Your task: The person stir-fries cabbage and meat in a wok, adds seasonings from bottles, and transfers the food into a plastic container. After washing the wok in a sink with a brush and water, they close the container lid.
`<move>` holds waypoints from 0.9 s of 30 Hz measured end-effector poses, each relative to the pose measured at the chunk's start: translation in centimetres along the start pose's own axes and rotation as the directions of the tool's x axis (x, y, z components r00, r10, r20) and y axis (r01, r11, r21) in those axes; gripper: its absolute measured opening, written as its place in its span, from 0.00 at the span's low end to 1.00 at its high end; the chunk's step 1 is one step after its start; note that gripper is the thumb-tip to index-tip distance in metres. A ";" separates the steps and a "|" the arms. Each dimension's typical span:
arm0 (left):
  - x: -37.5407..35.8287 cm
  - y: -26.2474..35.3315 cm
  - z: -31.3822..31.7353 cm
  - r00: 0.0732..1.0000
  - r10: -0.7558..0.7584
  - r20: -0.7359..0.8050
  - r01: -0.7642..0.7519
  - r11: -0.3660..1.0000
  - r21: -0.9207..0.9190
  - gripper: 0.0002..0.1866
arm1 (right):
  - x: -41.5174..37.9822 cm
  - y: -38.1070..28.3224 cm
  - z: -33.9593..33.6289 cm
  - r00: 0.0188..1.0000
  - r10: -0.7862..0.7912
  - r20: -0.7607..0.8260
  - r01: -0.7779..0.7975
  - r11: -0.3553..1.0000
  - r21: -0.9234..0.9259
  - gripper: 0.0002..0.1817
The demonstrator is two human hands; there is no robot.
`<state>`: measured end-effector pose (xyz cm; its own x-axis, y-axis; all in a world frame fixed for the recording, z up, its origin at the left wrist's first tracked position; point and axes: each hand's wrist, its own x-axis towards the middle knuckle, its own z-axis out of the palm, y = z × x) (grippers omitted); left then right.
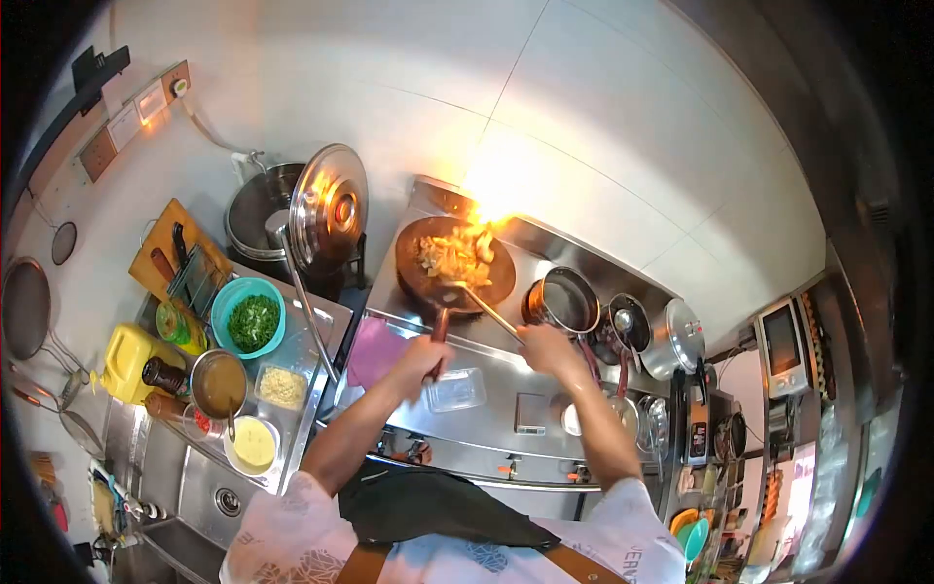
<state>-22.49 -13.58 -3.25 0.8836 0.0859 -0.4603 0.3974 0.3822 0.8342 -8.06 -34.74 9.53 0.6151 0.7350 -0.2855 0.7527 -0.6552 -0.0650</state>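
My left hand (420, 362) is closed around the wooden handle (442, 329) of a dark wok (413, 280) on the stove. In the wok lie browned, sliced pieces of food (449, 255). A tall, bright flame (498, 190) flares at its far right rim. My right hand (547, 347) grips a long-handled wok utensil (496, 315) that slants down to the left into the wok. Its head is too small and blurred to tell whether it is a ladle or a turner. Below the wok are a purple cloth (376, 352) and a clear plastic tray (456, 389), near my left hand.
To the wok's right are a pot (569, 300), a smaller pan (625, 321) and a pressure cooker (673, 339). A large lid (331, 209) stands tilted on the left. A teal bowl of chopped greens (250, 323), a yellow jug (136, 362) and a sink (185, 492) are further left.
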 end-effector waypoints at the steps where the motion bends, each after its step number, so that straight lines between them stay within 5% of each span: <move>1: 0.7 -3.0 -0.6 0.997 0.062 -0.038 -0.062 0.998 0.002 0.16 | -2.3 -0.2 -0.9 0.998 -0.046 0.037 0.046 0.999 0.004 0.15; 5: 4.4 -0.3 -0.8 0.996 0.067 0.055 -0.071 0.995 0.069 0.17 | 2.7 0.0 3.9 0.993 0.117 -0.013 -0.117 0.993 0.024 0.15; 8: 5.0 -2.0 -0.7 0.993 0.112 -0.027 -0.109 0.988 0.108 0.16 | 2.8 1.5 5.0 0.997 0.028 -0.077 -0.028 1.000 0.011 0.14; 10: -0.5 -3.0 0.4 0.982 0.118 -0.147 -0.111 0.992 0.054 0.15 | -1.1 1.4 1.8 0.998 0.061 -0.014 -0.060 0.996 0.067 0.17; 13: -0.1 -3.5 -0.2 0.998 0.034 -0.057 -0.030 0.998 0.059 0.12 | -2.7 0.7 -1.2 0.994 0.078 0.082 -0.095 0.969 0.227 0.22; 14: 2.7 -2.7 -0.9 1.000 0.004 -0.012 -0.003 0.995 0.095 0.11 | -0.7 3.7 1.4 1.000 -0.028 -0.002 0.028 0.994 0.109 0.23; 19: 8.9 -3.8 -1.8 0.997 0.055 -0.053 -0.055 0.998 0.000 0.09 | 0.3 2.8 -3.1 0.995 0.085 0.060 -0.085 0.996 0.000 0.20; 24: 9.1 -5.2 -2.0 0.997 0.038 -0.068 -0.037 0.999 0.005 0.09 | 10.8 5.7 10.2 0.994 0.111 -0.019 -0.109 0.990 0.089 0.20; 27: 8.8 -5.0 -2.4 0.998 0.034 -0.058 -0.035 0.999 -0.020 0.10 | 8.8 2.6 10.3 0.995 0.095 -0.043 -0.091 0.991 0.096 0.19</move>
<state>-17.34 -12.52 -12.22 0.8806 0.1525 -0.4487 0.3612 0.3970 0.8438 -3.09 -31.75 -3.00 0.6935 0.6759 -0.2495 0.6675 -0.7331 -0.1304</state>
